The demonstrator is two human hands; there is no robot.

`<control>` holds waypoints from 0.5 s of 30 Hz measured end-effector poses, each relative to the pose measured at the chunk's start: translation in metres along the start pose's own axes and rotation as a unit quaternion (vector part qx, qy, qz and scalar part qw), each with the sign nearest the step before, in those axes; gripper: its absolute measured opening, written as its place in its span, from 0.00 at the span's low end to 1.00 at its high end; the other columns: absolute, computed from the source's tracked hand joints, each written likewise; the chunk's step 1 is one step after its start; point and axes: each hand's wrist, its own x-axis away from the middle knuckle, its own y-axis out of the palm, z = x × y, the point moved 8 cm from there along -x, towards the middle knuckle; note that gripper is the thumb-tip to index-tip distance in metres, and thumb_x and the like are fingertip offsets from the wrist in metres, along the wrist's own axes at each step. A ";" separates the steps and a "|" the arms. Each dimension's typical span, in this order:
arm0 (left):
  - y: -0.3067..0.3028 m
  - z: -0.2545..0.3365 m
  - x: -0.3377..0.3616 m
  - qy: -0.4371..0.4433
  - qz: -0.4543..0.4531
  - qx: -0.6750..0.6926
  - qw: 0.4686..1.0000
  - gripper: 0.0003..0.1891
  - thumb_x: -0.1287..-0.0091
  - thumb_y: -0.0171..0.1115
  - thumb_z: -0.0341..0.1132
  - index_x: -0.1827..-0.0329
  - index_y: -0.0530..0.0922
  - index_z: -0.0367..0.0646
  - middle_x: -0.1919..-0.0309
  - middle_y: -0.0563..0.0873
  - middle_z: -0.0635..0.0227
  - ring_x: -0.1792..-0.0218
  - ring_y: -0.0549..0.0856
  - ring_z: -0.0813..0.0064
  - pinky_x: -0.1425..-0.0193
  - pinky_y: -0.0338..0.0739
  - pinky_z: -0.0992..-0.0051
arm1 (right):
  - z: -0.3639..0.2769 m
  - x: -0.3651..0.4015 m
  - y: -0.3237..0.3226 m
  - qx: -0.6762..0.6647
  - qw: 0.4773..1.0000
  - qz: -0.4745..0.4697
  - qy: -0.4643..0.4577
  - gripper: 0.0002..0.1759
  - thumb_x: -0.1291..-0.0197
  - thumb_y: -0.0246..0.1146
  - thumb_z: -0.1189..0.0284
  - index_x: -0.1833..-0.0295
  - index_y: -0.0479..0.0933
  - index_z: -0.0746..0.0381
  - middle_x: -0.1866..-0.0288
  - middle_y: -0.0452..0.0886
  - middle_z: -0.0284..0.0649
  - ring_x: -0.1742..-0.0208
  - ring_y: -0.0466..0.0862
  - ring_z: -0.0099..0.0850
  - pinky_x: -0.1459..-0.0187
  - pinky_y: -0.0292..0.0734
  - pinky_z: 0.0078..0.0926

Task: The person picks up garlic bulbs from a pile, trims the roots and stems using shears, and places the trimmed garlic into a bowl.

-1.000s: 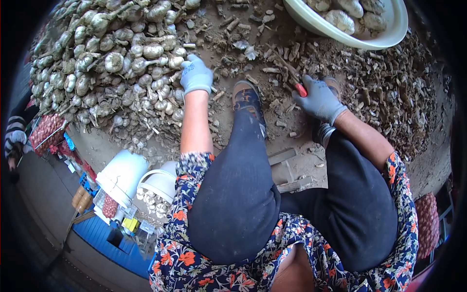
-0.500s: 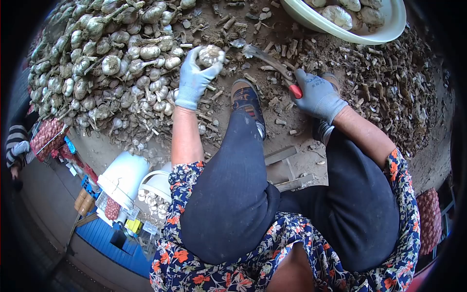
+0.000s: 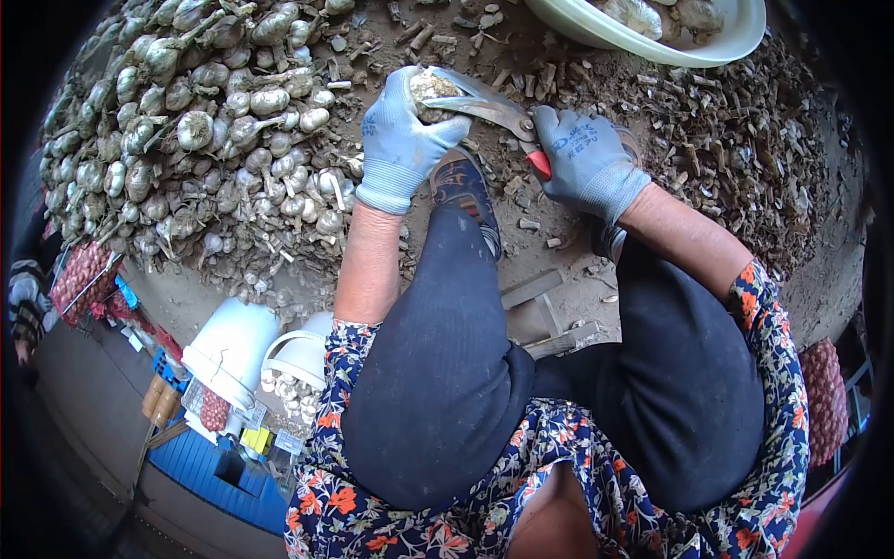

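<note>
My left hand [image 3: 399,142], in a grey glove, grips a garlic bulb [image 3: 434,93] with its fingers around the far side. My right hand [image 3: 585,160], gloved too, is closed on the red handle of the pruning shears [image 3: 498,114]. The blades are spread and lie against the bulb, one across its upper edge and one across its lower part. To the left of my left hand rises a big heap of garlic [image 3: 196,130] with stems on many bulbs.
A pale basin [image 3: 633,47] with bulbs stands at the top right. Cut stems [image 3: 745,158] cover the ground at right. White buckets [image 3: 231,349], net sacks [image 3: 86,279] and a person's striped sleeve [image 3: 26,284] are at left. A wooden frame [image 3: 540,312] lies between my legs.
The shears in my right hand have moved left and opened onto the bulb. My left hand has moved slightly right with the bulb, and the whole view has shifted a little.
</note>
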 end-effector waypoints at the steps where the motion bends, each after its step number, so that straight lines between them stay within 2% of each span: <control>1: 0.000 -0.002 -0.002 0.000 0.016 0.007 1.000 0.31 0.58 0.74 0.41 0.50 0.75 0.39 0.63 0.85 0.58 0.62 0.87 0.61 0.56 0.81 0.69 | 0.002 -0.001 0.001 0.002 1.000 -0.001 0.001 0.23 0.43 0.61 0.61 0.50 0.66 0.66 0.59 0.80 0.53 0.57 0.83 0.49 0.54 0.76 0.43; 4: 0.008 -0.016 -0.007 -0.056 -0.026 0.004 0.998 0.29 0.58 0.73 0.42 0.52 0.76 0.39 0.63 0.85 0.58 0.63 0.87 0.63 0.58 0.81 0.69 | 0.003 -0.006 0.007 -0.061 0.998 0.004 -0.017 0.22 0.43 0.60 0.61 0.51 0.67 0.67 0.61 0.82 0.54 0.58 0.84 0.49 0.54 0.77 0.43; 5: 0.013 -0.022 -0.006 -0.101 -0.050 0.054 0.992 0.28 0.57 0.75 0.42 0.53 0.77 0.38 0.62 0.86 0.61 0.64 0.87 0.70 0.58 0.81 0.73 | 0.007 -0.009 0.014 -0.090 0.996 -0.025 0.005 0.21 0.42 0.60 0.61 0.52 0.67 0.67 0.62 0.82 0.55 0.57 0.84 0.49 0.54 0.77 0.43; 6: 0.015 -0.020 -0.002 -0.102 -0.052 0.053 0.992 0.28 0.57 0.75 0.42 0.53 0.77 0.38 0.62 0.86 0.61 0.64 0.87 0.70 0.58 0.81 0.73 | 0.012 -0.012 0.021 -0.119 0.991 -0.053 0.027 0.20 0.41 0.59 0.62 0.53 0.68 0.67 0.62 0.82 0.56 0.57 0.84 0.49 0.53 0.77 0.43; 7: 0.017 -0.001 0.001 -0.099 -0.076 0.106 0.987 0.28 0.56 0.75 0.41 0.52 0.77 0.37 0.62 0.85 0.62 0.63 0.86 0.73 0.57 0.81 0.74 | 0.023 -0.014 0.023 -0.137 0.986 -0.067 0.069 0.19 0.39 0.57 0.61 0.53 0.68 0.67 0.61 0.82 0.56 0.55 0.83 0.50 0.52 0.76 0.43; 8: 0.020 0.009 0.003 -0.097 -0.097 0.158 0.978 0.29 0.55 0.76 0.40 0.51 0.77 0.36 0.61 0.85 0.64 0.63 0.85 0.76 0.56 0.81 0.76 | 0.032 -0.013 0.027 -0.114 0.989 -0.054 0.074 0.19 0.37 0.55 0.61 0.53 0.69 0.67 0.60 0.82 0.56 0.55 0.83 0.51 0.51 0.76 0.44; 9: 0.030 0.005 0.005 -0.105 -0.132 0.258 0.951 0.32 0.54 0.77 0.37 0.46 0.74 0.34 0.59 0.84 0.64 0.61 0.84 0.78 0.54 0.81 0.78 | 0.036 -0.010 0.027 -0.117 0.990 -0.031 0.071 0.17 0.37 0.55 0.61 0.55 0.69 0.65 0.63 0.81 0.58 0.57 0.82 0.54 0.54 0.75 0.47; 10: 0.032 -0.005 0.006 -0.107 -0.132 0.259 0.951 0.32 0.54 0.77 0.37 0.46 0.74 0.34 0.59 0.84 0.64 0.61 0.84 0.78 0.54 0.81 0.78 | 0.039 -0.006 0.025 -0.120 0.990 -0.005 0.069 0.16 0.37 0.55 0.60 0.57 0.69 0.64 0.65 0.81 0.59 0.60 0.81 0.57 0.56 0.74 0.51; 12: 0.028 -0.036 0.000 -0.163 -0.085 0.426 0.886 0.33 0.51 0.75 0.35 0.42 0.71 0.34 0.57 0.84 0.62 0.61 0.84 0.77 0.56 0.82 0.76 | 0.047 0.001 0.023 -0.149 0.987 0.023 0.060 0.17 0.38 0.57 0.59 0.58 0.70 0.64 0.67 0.81 0.57 0.62 0.82 0.53 0.58 0.74 0.47; 13: 0.029 -0.038 -0.001 -0.151 -0.082 0.533 0.828 0.27 0.45 0.71 0.32 0.43 0.72 0.34 0.57 0.83 0.65 0.66 0.82 0.80 0.64 0.78 0.81 | 0.046 0.006 0.019 -0.185 0.980 0.044 0.052 0.18 0.39 0.59 0.58 0.60 0.71 0.64 0.68 0.81 0.55 0.64 0.83 0.49 0.60 0.75 0.44; 14: 0.030 -0.047 -0.002 -0.171 -0.066 0.596 0.782 0.22 0.42 0.68 0.29 0.45 0.74 0.40 0.55 0.83 0.65 0.64 0.81 0.80 0.62 0.77 0.80 | 0.047 0.010 0.018 -0.187 0.980 0.045 0.052 0.18 0.39 0.59 0.58 0.60 0.71 0.64 0.68 0.81 0.55 0.64 0.83 0.49 0.60 0.75 0.44; 15: 0.031 -0.055 0.002 -0.177 -0.028 0.650 0.738 0.21 0.43 0.68 0.28 0.46 0.75 0.44 0.58 0.83 0.67 0.63 0.81 0.78 0.63 0.77 0.78 | 0.048 0.014 0.030 -0.266 0.961 -0.037 0.073 0.18 0.40 0.61 0.58 0.61 0.72 0.64 0.70 0.81 0.49 0.67 0.82 0.42 0.62 0.74 0.39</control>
